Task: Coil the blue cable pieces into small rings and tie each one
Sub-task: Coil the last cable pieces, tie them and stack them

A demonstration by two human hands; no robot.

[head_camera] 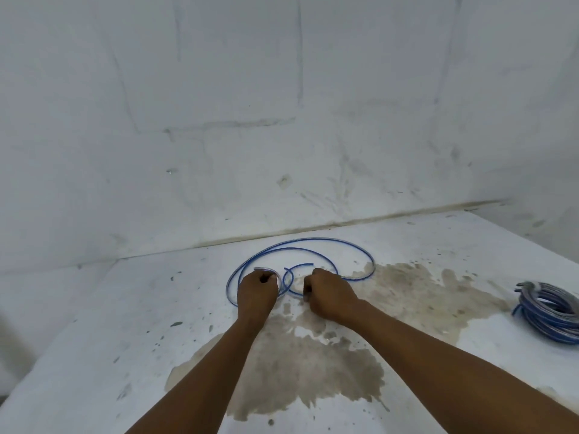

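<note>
Nearest: two bare forearms reaching in from the near edge over a white table (94, 355), stained brown across the near middle and towards the right. Further in, left hand (257, 291) fisted, knuckles up, fingers curled round the blue cable piece (300, 242) at the left side of its loop. Just to the right, right hand (329, 296) likewise fisted, curled round the same cable near a small inner loop lying between the two hands. Hands near each other, not touching. Beyond the hands, rest of the cable piece lying flat on the table in a wide double arc, sweeping from far left round to the right, one free end pointing right just behind the right hand. Well apart at the right edge, bundle of coiled blue cables (548, 311) resting on the table, partly cut off. Farthest: white scuffed wall (282, 104) meeting the table's far edge.
</note>
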